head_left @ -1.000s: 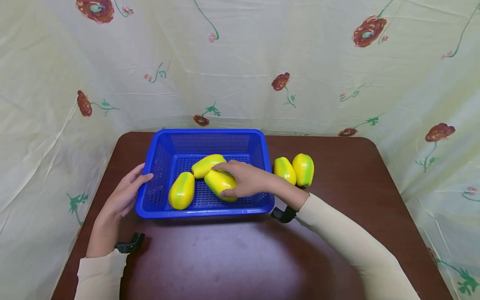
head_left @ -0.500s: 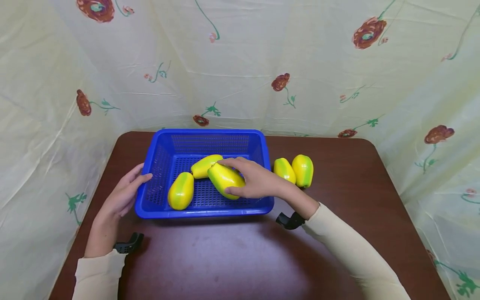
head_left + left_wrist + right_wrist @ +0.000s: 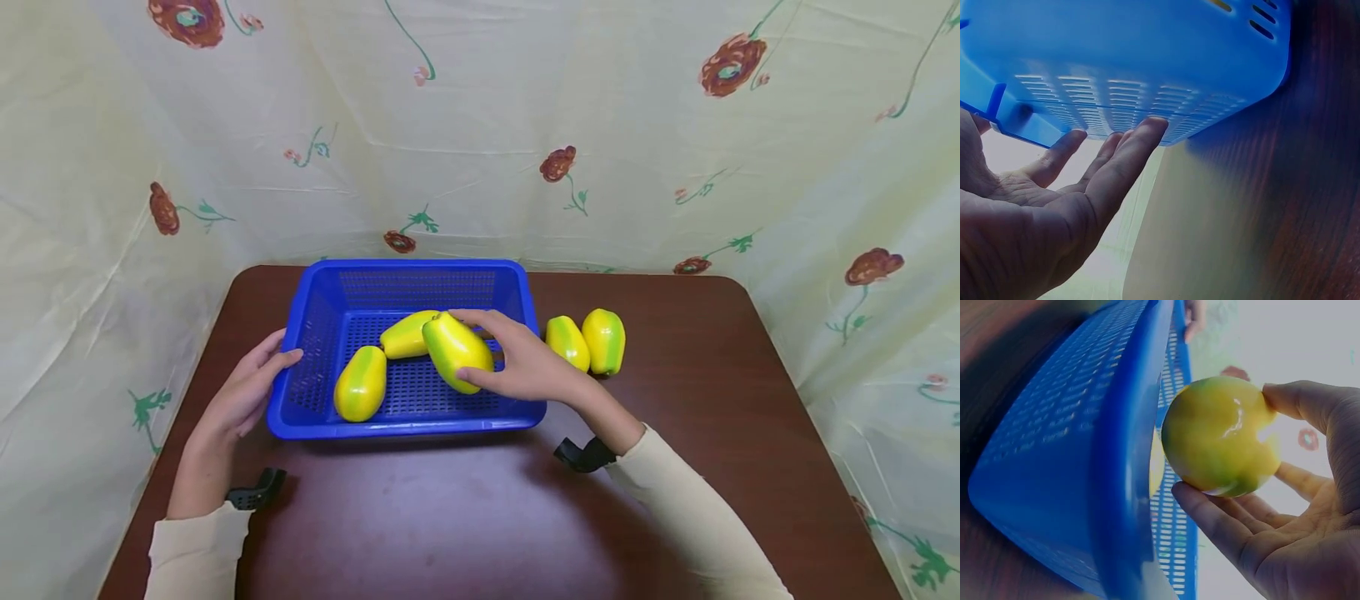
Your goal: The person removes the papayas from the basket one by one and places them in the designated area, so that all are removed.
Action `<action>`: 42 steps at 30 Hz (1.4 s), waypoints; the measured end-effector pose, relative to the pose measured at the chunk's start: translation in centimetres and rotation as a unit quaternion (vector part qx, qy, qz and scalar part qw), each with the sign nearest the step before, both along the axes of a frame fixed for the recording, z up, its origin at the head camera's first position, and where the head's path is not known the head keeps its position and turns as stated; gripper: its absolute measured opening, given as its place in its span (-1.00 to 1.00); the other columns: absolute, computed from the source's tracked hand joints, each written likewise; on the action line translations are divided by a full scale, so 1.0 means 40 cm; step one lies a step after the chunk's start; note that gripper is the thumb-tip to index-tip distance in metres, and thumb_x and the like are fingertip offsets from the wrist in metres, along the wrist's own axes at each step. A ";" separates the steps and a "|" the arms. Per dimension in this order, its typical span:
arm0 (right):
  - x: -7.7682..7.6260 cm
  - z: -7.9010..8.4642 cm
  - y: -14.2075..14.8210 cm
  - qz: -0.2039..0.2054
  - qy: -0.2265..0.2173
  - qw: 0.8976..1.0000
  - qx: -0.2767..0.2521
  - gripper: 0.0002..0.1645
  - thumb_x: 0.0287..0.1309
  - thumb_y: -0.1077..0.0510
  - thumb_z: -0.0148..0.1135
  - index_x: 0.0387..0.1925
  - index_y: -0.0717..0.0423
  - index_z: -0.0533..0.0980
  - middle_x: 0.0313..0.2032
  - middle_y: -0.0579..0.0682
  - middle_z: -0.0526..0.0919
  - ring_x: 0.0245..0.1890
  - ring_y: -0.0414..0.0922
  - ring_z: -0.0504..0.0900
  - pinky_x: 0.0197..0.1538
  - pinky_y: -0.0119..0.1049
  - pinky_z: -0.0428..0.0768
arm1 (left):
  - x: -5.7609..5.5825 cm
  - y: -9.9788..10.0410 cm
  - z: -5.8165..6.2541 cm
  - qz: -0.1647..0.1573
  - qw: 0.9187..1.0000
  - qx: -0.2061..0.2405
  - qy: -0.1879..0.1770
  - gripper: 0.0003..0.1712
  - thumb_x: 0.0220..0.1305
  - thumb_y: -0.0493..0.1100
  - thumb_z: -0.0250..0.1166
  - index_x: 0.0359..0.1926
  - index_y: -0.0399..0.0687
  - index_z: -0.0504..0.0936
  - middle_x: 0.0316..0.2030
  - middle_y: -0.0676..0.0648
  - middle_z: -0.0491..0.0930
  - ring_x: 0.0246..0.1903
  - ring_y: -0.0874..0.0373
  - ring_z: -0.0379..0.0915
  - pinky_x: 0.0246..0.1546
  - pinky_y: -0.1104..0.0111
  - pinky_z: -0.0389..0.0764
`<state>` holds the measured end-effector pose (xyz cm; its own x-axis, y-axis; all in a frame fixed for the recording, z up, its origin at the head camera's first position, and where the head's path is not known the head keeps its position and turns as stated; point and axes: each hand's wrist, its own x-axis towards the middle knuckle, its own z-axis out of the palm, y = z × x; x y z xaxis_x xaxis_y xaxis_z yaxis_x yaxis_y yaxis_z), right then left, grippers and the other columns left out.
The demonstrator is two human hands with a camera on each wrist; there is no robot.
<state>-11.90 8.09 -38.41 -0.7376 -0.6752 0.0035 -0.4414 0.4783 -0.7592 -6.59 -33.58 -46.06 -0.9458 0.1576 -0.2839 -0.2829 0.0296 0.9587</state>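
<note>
My right hand (image 3: 525,360) holds a yellow-green papaya (image 3: 454,350) between thumb and fingers, raised within the blue plastic basket (image 3: 405,428). In the right wrist view the papaya (image 3: 1219,437) is gripped by the fingertips beside the basket's rim (image 3: 1125,444). Two more papayas lie in the basket: one at the front left (image 3: 361,385), another behind it (image 3: 407,335). At the basket's left side, my left hand (image 3: 243,387) has its thumb over the rim. Its fingers (image 3: 1125,159) touch the outer slotted wall in the left wrist view.
Right of the basket, two papayas stand side by side on the brown table (image 3: 675,400), a nearer one (image 3: 567,343) and one beside it (image 3: 604,342). A flower-patterned cloth (image 3: 465,150) hangs behind and around the table.
My right hand has lifted the papaya off the basket's floor and shifted it slightly right, tilting it more upright. The left hand stays at the basket's left rim.
</note>
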 end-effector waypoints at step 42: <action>0.038 -0.038 0.183 -0.155 -0.059 0.974 -0.157 -0.09 0.34 0.13 0.44 0.57 -0.40 0.25 0.41 -0.01 0.46 0.23 0.06 0.66 0.20 -0.16 0.75 | 0.000 0.005 -0.004 0.004 1.000 -0.014 0.006 -0.26 0.66 0.02 0.08 0.68 0.01 0.04 0.21 0.24 0.48 0.04 0.40 0.68 -0.07 0.39 0.79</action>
